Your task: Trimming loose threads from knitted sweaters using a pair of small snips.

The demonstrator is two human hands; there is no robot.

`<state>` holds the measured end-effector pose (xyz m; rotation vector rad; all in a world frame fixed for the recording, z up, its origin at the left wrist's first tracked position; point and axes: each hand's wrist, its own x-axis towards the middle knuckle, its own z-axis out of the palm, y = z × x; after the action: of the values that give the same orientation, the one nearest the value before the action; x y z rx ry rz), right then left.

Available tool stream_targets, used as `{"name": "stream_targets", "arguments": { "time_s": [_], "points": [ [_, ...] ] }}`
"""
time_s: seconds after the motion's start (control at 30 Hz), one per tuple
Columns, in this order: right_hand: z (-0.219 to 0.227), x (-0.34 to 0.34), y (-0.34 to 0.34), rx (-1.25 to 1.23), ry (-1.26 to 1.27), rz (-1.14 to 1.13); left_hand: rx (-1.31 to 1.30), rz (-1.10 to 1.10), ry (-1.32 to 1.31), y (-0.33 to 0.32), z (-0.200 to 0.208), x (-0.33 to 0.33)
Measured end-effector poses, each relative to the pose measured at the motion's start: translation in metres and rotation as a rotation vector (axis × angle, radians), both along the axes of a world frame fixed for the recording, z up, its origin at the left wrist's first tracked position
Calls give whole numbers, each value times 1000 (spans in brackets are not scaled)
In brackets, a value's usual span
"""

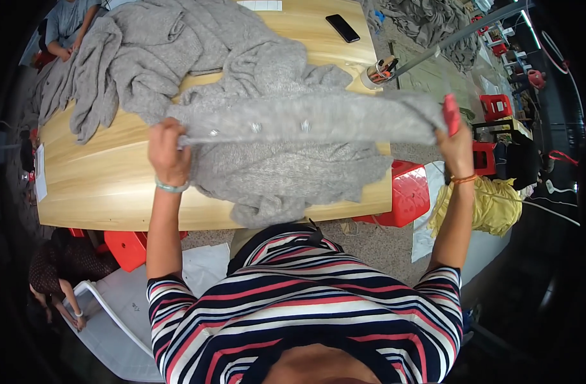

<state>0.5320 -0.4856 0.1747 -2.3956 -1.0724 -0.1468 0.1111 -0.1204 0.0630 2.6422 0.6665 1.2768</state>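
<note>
A grey knit garment (286, 169) lies partly on the table, and a strip of it with several shiny buttons is stretched taut between my hands. My left hand (169, 152) is closed on the strip's left end, above the tabletop. At the other end my right hand (456, 148) grips the strip, out past the table's right edge. A small pink-red object (451, 114) sticks up from the right hand; motion blur hides its kind. The strip's right part is also blurred.
More grey knitwear (155, 48) is heaped across the far left of the wooden table (101, 185). A phone (342, 28) and a cup of tools (378, 74) lie near the right edge. Red stools (409, 192) stand beside it. Two other people are at the left.
</note>
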Motion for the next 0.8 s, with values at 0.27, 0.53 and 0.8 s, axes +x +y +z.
{"name": "stream_targets", "arguments": {
  "time_s": [0.27,0.53,0.8],
  "points": [
    [-64,-59,-35,-296,257,-48,-215,164,233,-85,-30,-3],
    [-26,-111,-20,-443,265,427,-1753,174,-957,-132,-59,4],
    [-20,-170,35,-543,326,724,-1638,-5,-923,-116,-71,9]
  ]
}}
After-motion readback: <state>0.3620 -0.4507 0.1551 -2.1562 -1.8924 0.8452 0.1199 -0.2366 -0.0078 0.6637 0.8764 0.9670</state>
